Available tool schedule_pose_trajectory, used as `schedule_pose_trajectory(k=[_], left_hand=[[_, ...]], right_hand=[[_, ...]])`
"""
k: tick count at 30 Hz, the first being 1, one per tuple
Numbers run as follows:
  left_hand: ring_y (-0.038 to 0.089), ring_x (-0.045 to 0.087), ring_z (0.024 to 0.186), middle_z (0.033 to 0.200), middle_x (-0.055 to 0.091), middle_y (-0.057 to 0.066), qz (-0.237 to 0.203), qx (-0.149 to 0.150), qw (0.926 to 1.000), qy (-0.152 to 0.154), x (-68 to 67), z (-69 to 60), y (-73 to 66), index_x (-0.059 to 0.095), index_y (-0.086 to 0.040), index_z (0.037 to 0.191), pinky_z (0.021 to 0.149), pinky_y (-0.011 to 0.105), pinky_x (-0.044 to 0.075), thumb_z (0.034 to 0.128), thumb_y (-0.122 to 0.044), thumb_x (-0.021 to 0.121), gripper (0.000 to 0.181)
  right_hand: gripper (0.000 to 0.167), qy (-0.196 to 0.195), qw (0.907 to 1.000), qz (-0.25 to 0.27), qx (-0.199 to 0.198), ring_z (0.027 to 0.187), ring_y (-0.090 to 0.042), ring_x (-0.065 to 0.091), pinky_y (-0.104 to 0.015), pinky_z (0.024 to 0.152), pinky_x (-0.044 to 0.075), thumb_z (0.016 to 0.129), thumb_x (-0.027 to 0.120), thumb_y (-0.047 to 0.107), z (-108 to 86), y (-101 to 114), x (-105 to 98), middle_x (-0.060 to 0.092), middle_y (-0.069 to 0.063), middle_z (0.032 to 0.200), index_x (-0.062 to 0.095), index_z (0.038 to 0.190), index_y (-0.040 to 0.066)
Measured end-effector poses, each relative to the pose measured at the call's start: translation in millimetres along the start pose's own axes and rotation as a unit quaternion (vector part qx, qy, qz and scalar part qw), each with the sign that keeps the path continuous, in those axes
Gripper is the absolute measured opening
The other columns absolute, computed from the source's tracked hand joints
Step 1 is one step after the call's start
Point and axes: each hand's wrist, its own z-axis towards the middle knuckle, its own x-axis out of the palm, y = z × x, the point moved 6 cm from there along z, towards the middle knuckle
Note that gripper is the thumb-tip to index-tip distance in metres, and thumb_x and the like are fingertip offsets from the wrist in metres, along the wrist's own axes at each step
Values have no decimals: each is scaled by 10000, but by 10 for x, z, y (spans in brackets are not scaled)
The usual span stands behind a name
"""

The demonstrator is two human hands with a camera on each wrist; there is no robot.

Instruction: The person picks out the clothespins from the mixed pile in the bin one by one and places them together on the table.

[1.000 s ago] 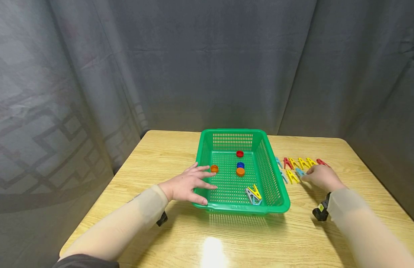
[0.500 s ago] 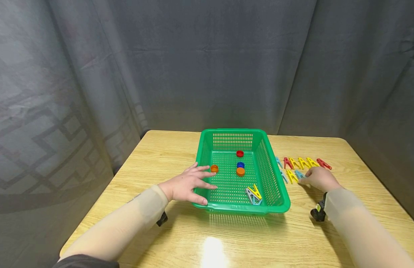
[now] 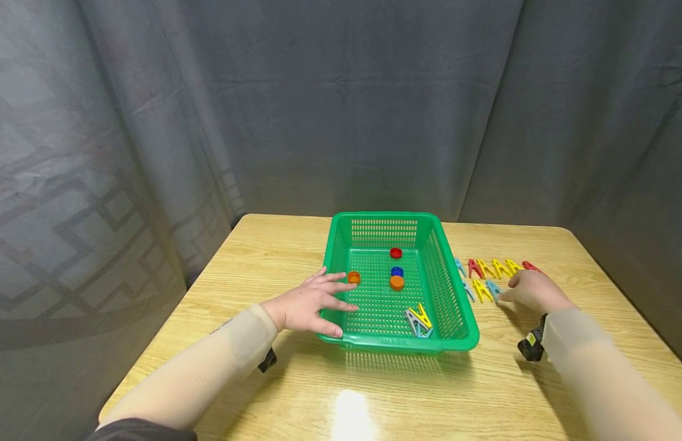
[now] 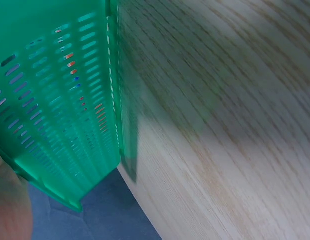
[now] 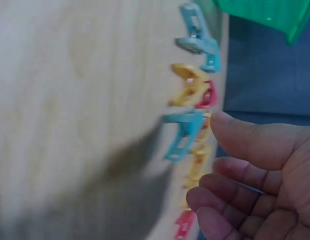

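My left hand [image 3: 313, 303], fingers spread, rests over the near left rim of a green plastic basket [image 3: 396, 343]. To the right of the basket, my right hand [image 3: 535, 291] hovers beside a light-blue clothespin [image 3: 493, 290]. In the right wrist view, the thumb and fingers stand apart with nothing between them, and the light-blue clothespin [image 5: 185, 132] lies just off the thumb tip. A yellow clothespin [image 3: 481, 291] is immediately left of it, and another blue clothespin [image 3: 469, 291] lies against the basket. Behind them runs a row of clothespins, red [image 3: 475, 268] and yellow [image 3: 499, 269] among them.
Inside the basket are a red cap [image 3: 396, 253], a blue cap [image 3: 397, 271] and two orange caps, one [image 3: 397, 283] near the middle. Yellow [image 3: 423, 315], grey and blue clothespins lie in its near right corner. Dark curtains [image 3: 341, 110] hang behind the wooden table [image 3: 280, 245].
My right hand has turned the light-blue clothespin so that it lines up beside the yellow one, then let go and drawn slightly right. The left hand has stayed put.
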Motion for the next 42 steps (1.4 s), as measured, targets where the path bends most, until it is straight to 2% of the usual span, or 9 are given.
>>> schedule_pose_trajectory(k=[5, 12, 18, 24, 33, 37, 42], left_hand=[[299, 164, 1453, 1513, 384, 75, -24, -10, 10000, -21, -7, 1, -4, 635, -230, 1296, 1128, 588, -4, 852, -503, 632, 521], [296, 167, 1452, 1516, 380, 68, 28, 1, 10000, -16, -8, -7, -8, 632, -236, 1299, 1128, 589, 7, 853, -548, 601, 546], [286, 163, 1454, 1515, 382, 63, -15, -14, 10000, -28, -15, -10, -12, 635, -236, 1296, 1133, 577, -8, 850, -542, 607, 541], [284, 163, 1454, 1520, 376, 44, -24, -34, 10000, -30, -13, -9, -7, 637, -238, 1294, 1137, 566, -15, 847, -513, 632, 524], [279, 164, 1455, 1518, 379, 51, 9, -33, 10000, -24, -7, -9, -4, 634, -243, 1297, 1137, 565, -6, 846, -541, 614, 541], [290, 165, 1454, 1515, 382, 62, -7, -10, 10000, -28, -7, -6, -7, 634, -238, 1297, 1136, 571, -5, 850, -551, 601, 547], [282, 156, 1456, 1519, 376, 59, 1, -19, 10000, -6, -5, -6, -7, 630, -239, 1301, 1137, 567, -8, 850, -571, 583, 562]], right_hand=[[575, -235, 9995, -93, -184, 938, -457, 550, -527, 740, 472, 839, 719, 312, -45, 120, -164, 557, -352, 1087, 544, 1098, -171], [492, -702, 9951, -133, -681, 896, -430, 580, -513, 706, 486, 861, 689, 260, -82, 389, -382, 584, -332, 1067, 570, 1091, -158], [466, -860, 9908, -170, -1029, 877, -388, 597, -497, 697, 496, 878, 674, 265, -127, 731, -541, 599, -305, 1066, 583, 1109, -130], [423, -955, 9859, -103, -1371, 883, -368, 580, -495, 724, 496, 895, 669, 256, -204, 1170, -639, 604, -266, 1051, 592, 1121, -92], [351, -1054, 9742, -132, -1990, 878, -307, 587, -479, 783, 491, 868, 705, 205, -246, 1797, -557, 647, -182, 1016, 637, 1098, -52], [322, -971, 9698, -204, -2228, 899, -299, 601, -490, 820, 489, 849, 727, 198, -219, 1985, -458, 666, -155, 1013, 659, 1073, -23], [260, -764, 9647, -348, -2495, 839, -243, 594, -461, 807, 498, 833, 743, 179, -161, 2138, -290, 668, -79, 932, 674, 1018, 10]])
